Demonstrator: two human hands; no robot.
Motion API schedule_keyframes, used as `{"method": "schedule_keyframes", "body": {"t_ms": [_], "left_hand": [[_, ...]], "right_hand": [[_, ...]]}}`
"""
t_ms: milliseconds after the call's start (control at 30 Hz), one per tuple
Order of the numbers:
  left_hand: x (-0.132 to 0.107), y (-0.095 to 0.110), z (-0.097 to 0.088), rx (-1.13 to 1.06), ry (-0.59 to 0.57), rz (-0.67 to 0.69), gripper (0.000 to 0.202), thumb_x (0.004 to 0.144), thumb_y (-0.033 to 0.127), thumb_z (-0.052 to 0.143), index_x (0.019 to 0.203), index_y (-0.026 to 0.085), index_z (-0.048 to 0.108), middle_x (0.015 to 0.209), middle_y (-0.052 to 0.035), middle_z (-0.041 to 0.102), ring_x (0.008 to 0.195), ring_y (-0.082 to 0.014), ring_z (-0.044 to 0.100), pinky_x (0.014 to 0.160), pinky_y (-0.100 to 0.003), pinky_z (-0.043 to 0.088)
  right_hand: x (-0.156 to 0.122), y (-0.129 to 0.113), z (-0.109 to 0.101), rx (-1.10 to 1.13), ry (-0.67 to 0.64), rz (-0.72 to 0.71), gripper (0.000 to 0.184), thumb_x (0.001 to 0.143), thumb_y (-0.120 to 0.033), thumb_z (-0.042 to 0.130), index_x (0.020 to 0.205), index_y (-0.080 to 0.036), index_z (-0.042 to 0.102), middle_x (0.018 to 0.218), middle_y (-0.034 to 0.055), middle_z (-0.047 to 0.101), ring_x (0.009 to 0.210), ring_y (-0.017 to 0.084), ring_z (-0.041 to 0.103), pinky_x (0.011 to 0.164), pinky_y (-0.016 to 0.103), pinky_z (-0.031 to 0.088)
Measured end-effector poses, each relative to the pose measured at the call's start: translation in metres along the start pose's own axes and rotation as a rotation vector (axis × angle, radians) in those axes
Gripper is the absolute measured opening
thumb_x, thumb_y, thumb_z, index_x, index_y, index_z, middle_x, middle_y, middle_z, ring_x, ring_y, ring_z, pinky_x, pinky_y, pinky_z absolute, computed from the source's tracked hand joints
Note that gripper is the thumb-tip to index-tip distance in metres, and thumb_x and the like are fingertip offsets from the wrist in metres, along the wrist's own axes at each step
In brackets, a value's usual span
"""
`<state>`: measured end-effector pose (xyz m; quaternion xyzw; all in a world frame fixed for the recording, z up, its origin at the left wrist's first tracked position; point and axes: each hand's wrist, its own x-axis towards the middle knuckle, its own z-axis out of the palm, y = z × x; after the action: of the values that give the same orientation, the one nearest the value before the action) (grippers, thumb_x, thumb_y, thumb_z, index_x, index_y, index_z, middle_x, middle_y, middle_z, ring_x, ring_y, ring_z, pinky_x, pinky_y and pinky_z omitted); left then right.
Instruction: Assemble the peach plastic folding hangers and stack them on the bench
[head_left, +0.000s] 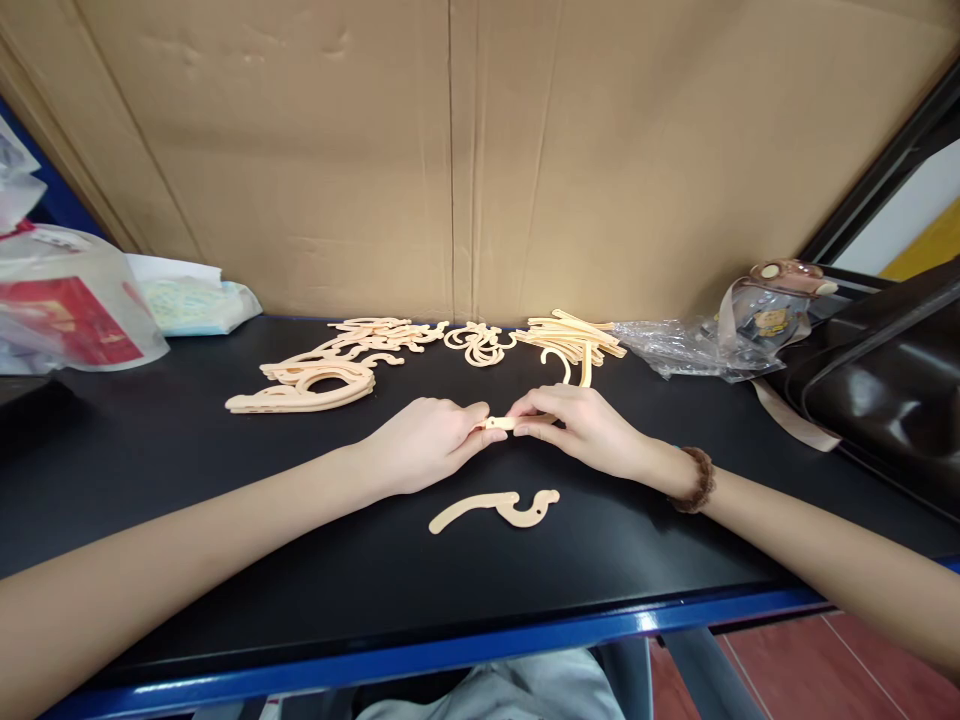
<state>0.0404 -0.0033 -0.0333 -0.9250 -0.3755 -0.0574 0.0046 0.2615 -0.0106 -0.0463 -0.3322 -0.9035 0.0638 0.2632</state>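
Between my two hands, just above the table, is a small beige plastic hanger part (pixel 500 424) with a hole near one end. My left hand (pixel 435 437) pinches its left side between thumb and fingers. From the right, my right hand (pixel 577 425) is closed on it too, and the fingers hide much of its shape. Closer to me lies a joined pair of beige pieces (pixel 495 508), a curved arm and a hook-shaped part. Just beyond my right hand, a curved hook piece (pixel 556 362) and a straighter beige piece (pixel 586 366) show partly.
Stacked folding hangers (pixel 300 393) lie at left, with loose arm pieces (pixel 382 336) behind. Small hooks (pixel 480 346) and a pile of strips (pixel 574 333) line the back. Clear plastic wrap (pixel 667 347), a dark bag (pixel 885 380) and tissue pack (pixel 199 303) flank the black table (pixel 337 580).
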Motion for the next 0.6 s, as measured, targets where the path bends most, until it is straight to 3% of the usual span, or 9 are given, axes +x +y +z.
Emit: {"method": "schedule_keyframes", "body": {"t_ms": [600], "left_hand": [[-0.0004,-0.001,-0.0036,0.109,-0.054,0.067,0.039,0.1,0.042,0.026,0.083,0.018,0.052,0.054,-0.0001,0.056,0.052,-0.0196,0.059,0.048,-0.026,0.029]], "right_hand": [[-0.0033,0.0002,0.0074,0.089,0.007,-0.015,0.014,0.097,-0.024,0.046,0.1,-0.019,0.059,0.092,0.0033,0.063,0.08,0.014,0.059,0.072,0.026,0.047]]}}
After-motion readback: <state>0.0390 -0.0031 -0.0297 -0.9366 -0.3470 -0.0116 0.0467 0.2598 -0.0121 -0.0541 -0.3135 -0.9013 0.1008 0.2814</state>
